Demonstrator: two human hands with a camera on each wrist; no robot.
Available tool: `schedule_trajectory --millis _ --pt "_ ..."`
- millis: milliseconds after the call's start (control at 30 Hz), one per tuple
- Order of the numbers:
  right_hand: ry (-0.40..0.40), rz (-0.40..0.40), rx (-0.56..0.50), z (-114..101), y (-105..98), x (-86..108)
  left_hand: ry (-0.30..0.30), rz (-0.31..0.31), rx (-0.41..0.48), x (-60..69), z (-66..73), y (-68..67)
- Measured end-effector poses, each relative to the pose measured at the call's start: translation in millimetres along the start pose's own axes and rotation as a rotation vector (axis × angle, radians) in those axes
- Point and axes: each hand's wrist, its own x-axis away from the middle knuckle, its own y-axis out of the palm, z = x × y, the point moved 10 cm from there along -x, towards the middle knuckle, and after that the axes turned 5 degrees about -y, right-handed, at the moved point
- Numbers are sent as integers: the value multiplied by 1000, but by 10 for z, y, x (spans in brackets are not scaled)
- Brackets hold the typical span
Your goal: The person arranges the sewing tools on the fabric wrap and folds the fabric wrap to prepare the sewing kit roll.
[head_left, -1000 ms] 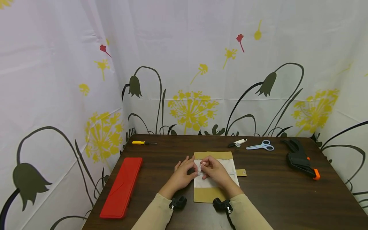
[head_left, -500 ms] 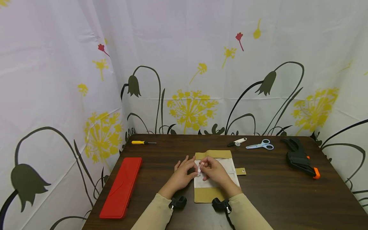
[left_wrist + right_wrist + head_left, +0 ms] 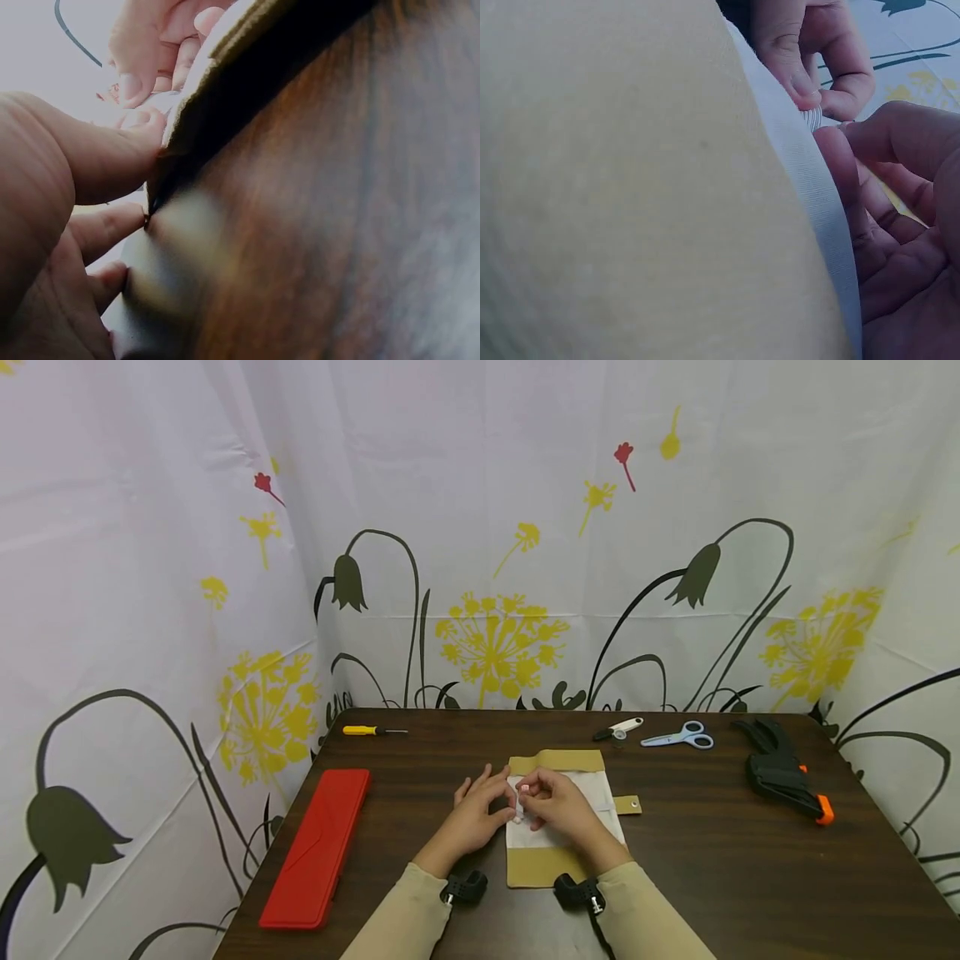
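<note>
A tan and white fabric piece lies in front of the person, with a snap tab on its right. At its left edge, the left hand pinches the white part between thumb and finger. Close beside it over the cloth, the right hand holds a small pinkish-white item in its fingertips; its kind cannot be told. In the right wrist view a ribbed white bit shows at the left thumb. The left wrist view has the left thumb on the fabric's edge.
On the brown table are a red case at left and a yellow screwdriver behind it. A white-handled cutter-like tool, blue scissors and a black-orange clamp lie at back right.
The right fingertips have shifted slightly, and the pinkish item between them shows at a different angle. The left hand keeps its place at the fabric's edge.
</note>
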Motion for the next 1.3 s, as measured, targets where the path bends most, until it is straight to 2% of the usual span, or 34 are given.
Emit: schedule_trajectory --millis 133,367,533,667,767,1000,1100,1300 --pt "-9 7 0 -9 5 -13 -22 -26 19 0 14 -20" --pt "-9 26 -14 2 -10 3 -91 -67 33 -20 -61 -2" --pt "-20 -5 3 -5 14 2 -49 -33 40 -4 -75 5" --pt "-12 -6 74 -17 4 6 1 4 40 10 -63 -11" --pt "3 -13 115 -19 5 13 2 8 43 7 -47 -22" --pt "16 7 130 1 -19 11 -86 -34 -12 -18 -58 -3" --pt "19 34 139 0 -51 6 -96 -40 -16 -24 -53 -6" --pt "29 33 167 12 -58 10 -98 -43 -7 -26 -56 -2"
